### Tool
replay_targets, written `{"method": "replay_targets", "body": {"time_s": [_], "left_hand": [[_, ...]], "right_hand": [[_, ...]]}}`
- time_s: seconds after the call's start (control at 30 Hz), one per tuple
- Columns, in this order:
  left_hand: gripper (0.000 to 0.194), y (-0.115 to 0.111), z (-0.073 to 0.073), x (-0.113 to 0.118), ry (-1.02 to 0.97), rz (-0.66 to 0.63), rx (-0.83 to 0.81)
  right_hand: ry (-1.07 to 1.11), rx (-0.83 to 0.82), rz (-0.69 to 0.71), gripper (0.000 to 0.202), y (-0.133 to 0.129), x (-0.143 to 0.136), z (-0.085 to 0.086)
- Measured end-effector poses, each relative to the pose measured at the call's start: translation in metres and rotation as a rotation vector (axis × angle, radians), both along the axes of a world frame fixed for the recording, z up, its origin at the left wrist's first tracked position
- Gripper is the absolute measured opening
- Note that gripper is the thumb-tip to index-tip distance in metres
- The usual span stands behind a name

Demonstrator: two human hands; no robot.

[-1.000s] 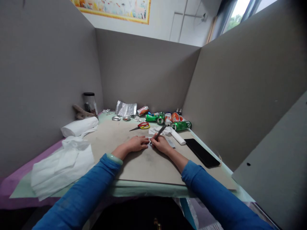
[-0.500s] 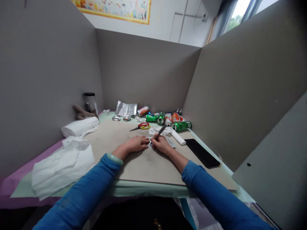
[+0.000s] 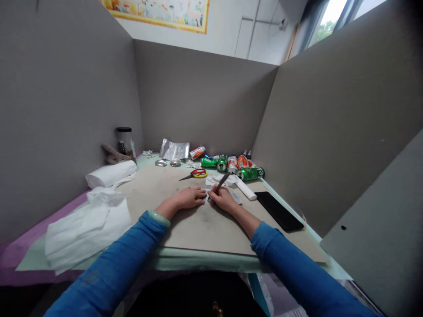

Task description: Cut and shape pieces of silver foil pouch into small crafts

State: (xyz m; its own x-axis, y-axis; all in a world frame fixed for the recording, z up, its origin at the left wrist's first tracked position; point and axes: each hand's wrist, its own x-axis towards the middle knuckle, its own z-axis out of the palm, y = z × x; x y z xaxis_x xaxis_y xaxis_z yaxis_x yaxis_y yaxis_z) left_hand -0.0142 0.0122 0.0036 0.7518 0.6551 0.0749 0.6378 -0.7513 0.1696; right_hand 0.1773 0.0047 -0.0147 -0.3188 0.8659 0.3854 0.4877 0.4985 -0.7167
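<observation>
My right hand [image 3: 224, 199] is closed round a dark, pen-like tool [image 3: 220, 183], held at a slant with its tip down on a small pale sheet [image 3: 208, 193]. Flat beside it lies my left hand [image 3: 190, 197], fingers stretched out, the fingertips resting on the sheet's left edge. Whether the tool is a pen or a blade I cannot tell. Both hands rest on a beige board [image 3: 205, 229]. Just beyond them are scissors [image 3: 197, 174] with red and yellow handles and a crumpled white tissue [image 3: 218, 179].
Several drink cans [image 3: 243, 162] lie at the back right, near a silver metal sheet [image 3: 175, 149]. A black phone-like slab [image 3: 279, 211] and a white roll [image 3: 246, 190] are on the right. White cloth [image 3: 89, 224], a paper roll [image 3: 112, 173] and a jar [image 3: 125, 143] stand left. Grey panels [image 3: 205, 97] enclose the table.
The view has shifted very slightly. Both hands, the tool and the sheet look practically the same as before.
</observation>
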Motion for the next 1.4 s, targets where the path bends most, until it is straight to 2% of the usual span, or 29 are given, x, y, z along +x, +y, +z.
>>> {"method": "replay_targets", "body": {"time_s": [0.53, 0.63, 0.73, 0.8, 1.13, 1.4], "left_hand": [[0.040, -0.002, 0.003, 0.000, 0.064, 0.021, -0.069], [0.040, -0.001, 0.003, 0.000, 0.064, 0.013, -0.080], [0.039, 0.000, 0.002, -0.001, 0.071, 0.014, -0.082], [0.037, 0.001, 0.001, -0.001, 0.067, 0.011, -0.074], [0.039, 0.004, 0.002, -0.005, 0.081, 0.021, -0.121], [0.040, 0.010, 0.002, -0.008, 0.068, 0.025, -0.142]], "right_hand": [[0.150, -0.169, 0.172, 0.029, 0.000, 0.001, -0.001], [0.226, -0.194, 0.124, 0.029, 0.002, 0.002, -0.002], [0.240, -0.129, 0.002, 0.028, 0.006, 0.003, -0.006], [0.186, -0.057, -0.032, 0.027, 0.007, 0.003, -0.008], [0.059, 0.001, 0.025, 0.026, 0.003, 0.004, -0.005], [0.057, 0.015, 0.023, 0.024, 0.005, 0.003, -0.006]]}}
